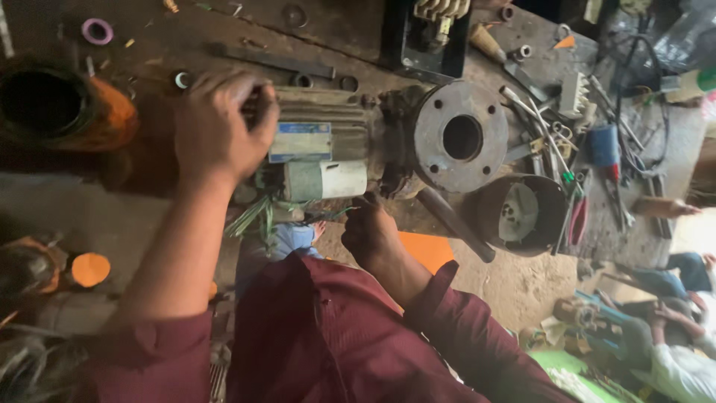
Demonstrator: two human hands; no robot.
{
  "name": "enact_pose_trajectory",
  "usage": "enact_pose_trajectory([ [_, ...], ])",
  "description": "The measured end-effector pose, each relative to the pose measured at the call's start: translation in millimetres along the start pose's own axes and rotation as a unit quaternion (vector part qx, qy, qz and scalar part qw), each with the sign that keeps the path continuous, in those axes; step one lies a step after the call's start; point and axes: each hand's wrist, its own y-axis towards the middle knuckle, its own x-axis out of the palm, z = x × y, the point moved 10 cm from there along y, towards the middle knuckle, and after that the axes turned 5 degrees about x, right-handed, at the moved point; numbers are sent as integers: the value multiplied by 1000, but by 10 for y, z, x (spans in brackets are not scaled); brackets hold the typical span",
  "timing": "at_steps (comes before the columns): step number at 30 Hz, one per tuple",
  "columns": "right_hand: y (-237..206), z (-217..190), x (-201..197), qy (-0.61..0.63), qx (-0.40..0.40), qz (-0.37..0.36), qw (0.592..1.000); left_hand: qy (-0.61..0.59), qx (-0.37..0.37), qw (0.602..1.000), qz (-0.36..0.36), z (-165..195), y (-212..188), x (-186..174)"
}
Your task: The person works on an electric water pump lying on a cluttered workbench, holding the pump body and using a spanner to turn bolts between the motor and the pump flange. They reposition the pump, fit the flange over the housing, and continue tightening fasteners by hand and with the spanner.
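The electric motor (328, 149) lies on its side near the front edge of the cluttered workbench (224, 37). The left hand (220, 123) clasps its finned rear end, while the right hand (369, 235) pinches thin wires (332, 216) under it. Loose tools (597, 149) crowd the bench's right side, beside the motor's round flange (459, 138); dirt floor (514, 287) shows below.

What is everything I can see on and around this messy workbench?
electric motor: one, grey-green, centre of bench
round flange: one, rusty grey, on the motor's right end
fan cover: one, dark, right of the motor
wires: a bundle, green, under the motor
pink ring: one, top left
orange pot: one, left edge
loose tools: many, mixed colours, right of bench
left hand: on the motor's left end
right hand: below the motor, at the wires; what it grips is unclear
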Motion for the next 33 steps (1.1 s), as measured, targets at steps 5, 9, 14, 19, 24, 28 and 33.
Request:
enact_pose_trajectory([
  [5, -266, -242, -134, -128, -86, 92, 984, 18, 11, 1000, -9, 40, -89, 67],
  [9, -382, -312, -173, -124, -111, -17, 986, 68, 31, 997, -1, 35, -157, 109],
  [14, -211, -394, -361, -260, -223, 46, 938, 51, 63, 997, 15, 39, -215, 155],
  [19, -216, -395, -220, -269, -329, 1, 906, 62, 64, 996, 11, 24, -242, 185],
  [24, -286, -330, -175, -197, -286, -7, 938, 96, 92, 990, 42, 118, -251, 137],
  [28, -323, -335, -105, -215, -307, 29, 927, 56, 48, 997, 17, 53, -252, 152],
  [33, -252, -272, -46, -145, -329, -6, 933, 60, 38, 997, 19, 43, -238, 152],
])
